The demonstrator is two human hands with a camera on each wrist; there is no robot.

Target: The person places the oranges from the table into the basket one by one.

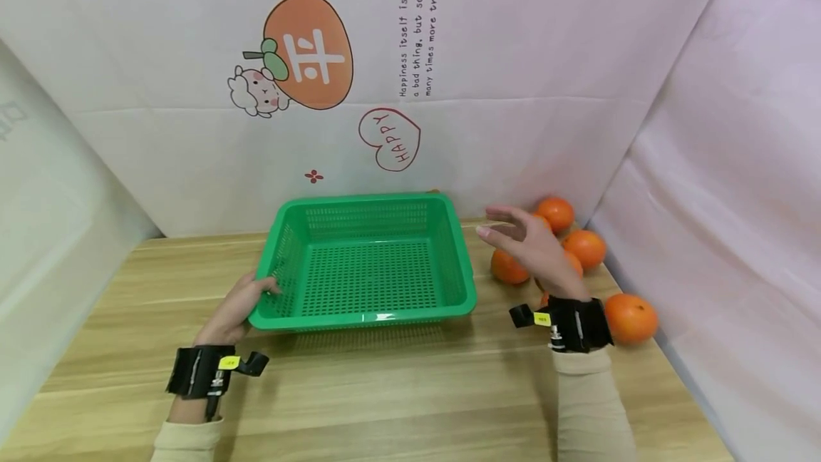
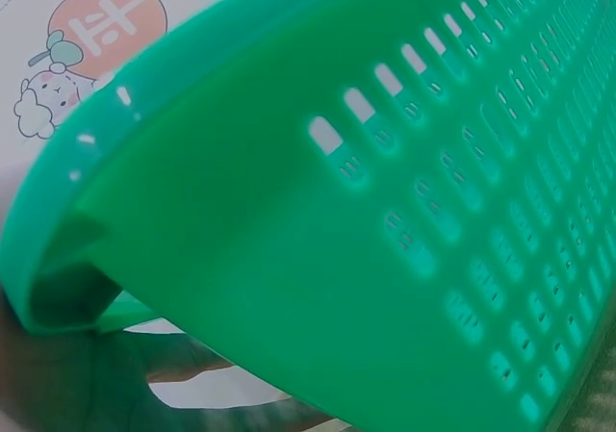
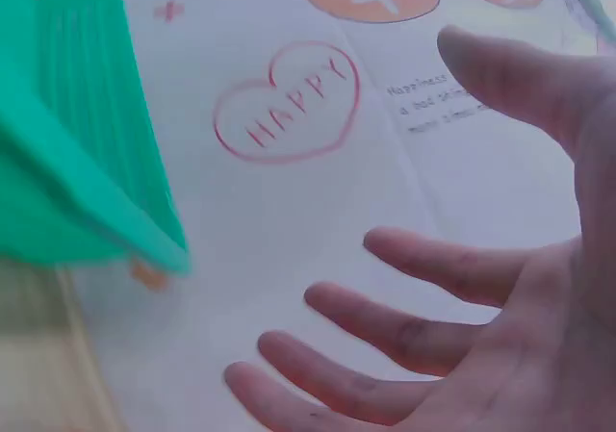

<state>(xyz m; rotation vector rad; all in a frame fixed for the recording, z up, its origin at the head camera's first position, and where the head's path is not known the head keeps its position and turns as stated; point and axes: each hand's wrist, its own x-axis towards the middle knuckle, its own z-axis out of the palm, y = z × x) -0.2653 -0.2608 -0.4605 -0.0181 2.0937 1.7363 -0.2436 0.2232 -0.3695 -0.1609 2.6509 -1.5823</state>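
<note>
A green plastic basket (image 1: 359, 319) with slotted walls stands tilted over the wooden table, and nothing lies inside it. My left hand (image 1: 231, 312) grips its left rim, thumb over the inner side; in the left wrist view, the fingers (image 2: 183, 357) pass beneath the rim. To the right of the basket my right hand (image 1: 539, 252) is raised with spread fingers, apart from the rim and holding nothing. Several orange citrus fruits (image 1: 509, 267) lie under and around that hand, partly covered by it.
One more orange (image 1: 631, 318) lies beside the right wrist, close to the table's right edge. A printed white cloth (image 1: 513, 127) hangs behind the table (image 1: 385, 398), with more white cloth on both sides. Something small and orange (image 1: 434, 191) peeks out behind the basket's far rim.
</note>
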